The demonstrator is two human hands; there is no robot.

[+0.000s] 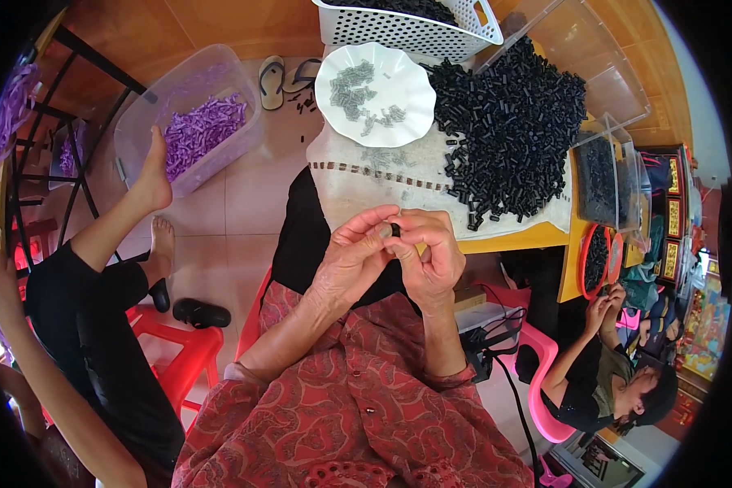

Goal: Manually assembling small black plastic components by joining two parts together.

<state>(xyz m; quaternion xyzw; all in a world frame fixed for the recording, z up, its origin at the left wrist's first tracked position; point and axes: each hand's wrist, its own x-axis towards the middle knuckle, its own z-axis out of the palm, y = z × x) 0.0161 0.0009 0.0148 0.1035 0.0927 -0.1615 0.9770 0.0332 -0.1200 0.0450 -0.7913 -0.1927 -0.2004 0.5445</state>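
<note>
Close together in front of my chest, at the near edge of the cloth, my left hand [356, 252] and my right hand [431, 256] are both closed in a fingertip pinch. Between them is a small black cylindrical piece [395, 230]; the fingers cover part of it. Whether a second, smaller part is pinched with it, I cannot tell. Beyond my hands stands a white scalloped plate [411, 122] with many small clear pieces [354, 91] on it. To its right a large heap of black cylindrical pieces [512, 122] covers the white cloth [342, 199].
A white perforated basket [407, 32] of black pieces stands behind the plate. Clear boxes [606, 183] sit at the right. A co-worker's hands [606, 309] are near a red tray [594, 260]. Left are another person's legs, a purple-filled tub [211, 167] and a red stool [175, 350].
</note>
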